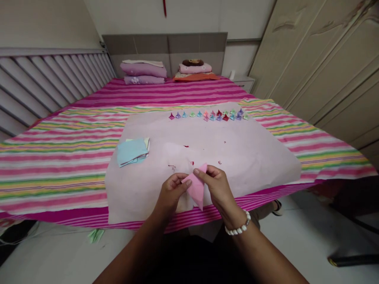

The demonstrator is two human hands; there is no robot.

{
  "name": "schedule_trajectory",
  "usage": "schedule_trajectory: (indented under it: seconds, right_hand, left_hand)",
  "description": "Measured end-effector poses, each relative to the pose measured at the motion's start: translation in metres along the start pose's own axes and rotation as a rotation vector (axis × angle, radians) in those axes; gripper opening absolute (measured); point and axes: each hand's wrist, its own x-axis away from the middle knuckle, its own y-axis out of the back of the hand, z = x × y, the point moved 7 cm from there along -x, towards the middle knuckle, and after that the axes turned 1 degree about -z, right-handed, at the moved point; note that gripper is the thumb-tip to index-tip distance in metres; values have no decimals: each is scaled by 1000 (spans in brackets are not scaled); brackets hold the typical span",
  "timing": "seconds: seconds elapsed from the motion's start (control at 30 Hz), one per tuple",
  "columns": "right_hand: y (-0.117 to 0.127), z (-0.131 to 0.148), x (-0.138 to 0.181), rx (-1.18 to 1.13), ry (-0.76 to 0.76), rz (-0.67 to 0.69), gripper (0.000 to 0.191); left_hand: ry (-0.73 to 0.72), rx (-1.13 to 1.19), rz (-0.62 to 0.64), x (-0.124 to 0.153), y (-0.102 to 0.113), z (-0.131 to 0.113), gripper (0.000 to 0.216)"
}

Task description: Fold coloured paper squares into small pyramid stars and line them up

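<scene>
Pink folded paper (197, 192): left fingers (181, 188) pinch left corner, right fingers (205, 177) pinch upper part.

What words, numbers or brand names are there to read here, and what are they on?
There are none that I can read.
The pink paper and the paper stack show no writing I can make out.
The little red bits on the pale sheet don't read as letters.
The small folded papers are too small to tell.

Stacked purple bedding (143, 71) before a headboard (195, 44); rightward, apparently a nightstand (245, 84).
</scene>
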Motion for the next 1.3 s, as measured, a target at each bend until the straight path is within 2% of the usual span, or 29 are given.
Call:
schedule_trajectory:
  seconds: [0.13,0.27,0.4,0.5,0.83,1.07,1.2,1.3]
  right_hand:
    - [9,10,-5,-47,67,-65,27]
    - [5,9,-2,-137,24,54,28]
    - [-1,5,7,-110,-44,131,25]
    - [-5,5,12,-124,-69,137,25]
    - [-4,0,9,-130,-92,115,22]
    - [-6,-4,6,-62,29,163,20]
    - [-7,-14,4,13,41,162,20]
    - [-6,-17,2,91,82,154,17]
  left_hand:
    - [55,62,-25,-1,2,1,28]
    - [126,195,23,0,-4,3,28]
    - [149,232,113,2,-13,1,27]
    - [155,236,151,4,-17,0,26]
    - [159,285,162,3,-14,4,25]
    - [122,137,-29,-2,-2,7,32]
    - [14,-130,-149,-3,8,2,35]
    - [-82,-322,-175,-4,9,-3,38]
